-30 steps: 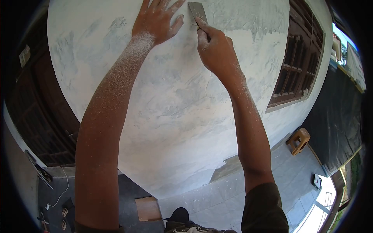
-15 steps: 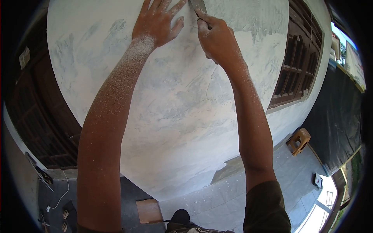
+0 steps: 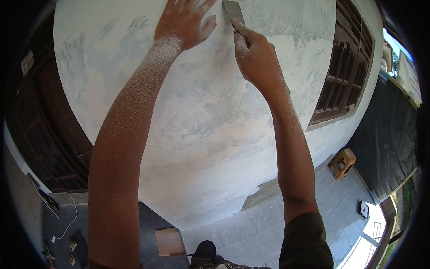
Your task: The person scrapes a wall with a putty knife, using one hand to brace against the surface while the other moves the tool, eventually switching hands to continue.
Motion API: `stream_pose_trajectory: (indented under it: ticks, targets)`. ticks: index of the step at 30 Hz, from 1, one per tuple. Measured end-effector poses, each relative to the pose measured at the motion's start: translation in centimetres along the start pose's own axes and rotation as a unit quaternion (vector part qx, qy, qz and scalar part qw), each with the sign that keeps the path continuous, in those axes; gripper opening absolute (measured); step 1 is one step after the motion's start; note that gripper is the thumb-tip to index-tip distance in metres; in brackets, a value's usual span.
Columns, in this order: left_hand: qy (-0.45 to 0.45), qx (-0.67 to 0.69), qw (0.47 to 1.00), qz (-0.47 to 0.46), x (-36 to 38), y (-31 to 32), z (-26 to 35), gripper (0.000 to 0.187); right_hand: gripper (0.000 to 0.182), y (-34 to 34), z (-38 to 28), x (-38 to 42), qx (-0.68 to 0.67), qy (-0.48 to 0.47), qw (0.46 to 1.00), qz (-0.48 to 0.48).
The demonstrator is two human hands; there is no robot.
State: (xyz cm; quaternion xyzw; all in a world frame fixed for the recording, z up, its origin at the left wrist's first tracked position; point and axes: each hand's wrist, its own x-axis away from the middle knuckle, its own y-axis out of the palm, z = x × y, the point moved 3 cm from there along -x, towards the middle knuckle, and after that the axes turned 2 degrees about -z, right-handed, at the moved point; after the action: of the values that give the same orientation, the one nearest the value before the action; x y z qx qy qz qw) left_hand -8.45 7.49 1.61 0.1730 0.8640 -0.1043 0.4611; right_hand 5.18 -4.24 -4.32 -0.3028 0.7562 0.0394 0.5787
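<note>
At the top of the head view, my left hand [image 3: 184,24] lies on the wall with its fingers spread; the fingertips run out of the frame. White dust covers its wrist and forearm. My right hand [image 3: 256,54] is closed around the handle of a putty knife [image 3: 234,13], whose flat metal blade points up and to the left against the wall. The wall [image 3: 197,130] is white with grey, uneven patches and a thin crack below my right hand. Most of the knife's handle is hidden in my fist.
A brown wooden window [image 3: 342,67] is on the right, a dark door [image 3: 49,130] on the left. On the tiled floor [image 3: 233,237] stand a brown stool [image 3: 343,164] and a small black-and-white object [image 3: 363,209]. Cardboard [image 3: 169,242] and a white cable [image 3: 73,219] lie lower left.
My right hand and the putty knife have moved slightly right and down, so more of the blade shows. My left hand has barely shifted on the wall.
</note>
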Motion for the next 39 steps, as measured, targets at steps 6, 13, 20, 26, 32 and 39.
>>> stream_pose_trajectory:
  ticks: [6,13,20,26,32,39]
  targets:
    - [0.013,-0.018,1.000,-0.012,0.0,-0.3,-0.1,0.066,0.038,-0.2,0.2,-2.0,-0.021,-0.037,0.999,0.019]
    - [0.000,0.020,1.000,-0.005,-0.2,-0.1,-0.2,0.064,0.039,-0.6,-0.2,-0.8,-0.003,0.027,0.999,-0.039]
    - [-0.004,0.001,1.000,-0.020,0.0,-0.2,0.1,0.065,0.038,-0.4,0.1,0.0,0.000,-0.011,1.000,-0.008]
    - [0.003,-0.019,0.999,-0.028,-0.1,-0.1,-0.1,0.066,0.038,-0.4,0.2,-2.1,-0.013,-0.031,0.999,0.014]
    - [-0.003,-0.010,1.000,-0.020,-0.1,0.1,-0.1,0.065,0.038,-0.4,0.0,-1.2,0.000,-0.003,1.000,-0.009]
    - [-0.008,0.004,1.000,-0.030,0.0,0.0,-0.1,0.066,0.038,-0.2,-0.3,0.2,0.006,0.017,0.999,-0.031]
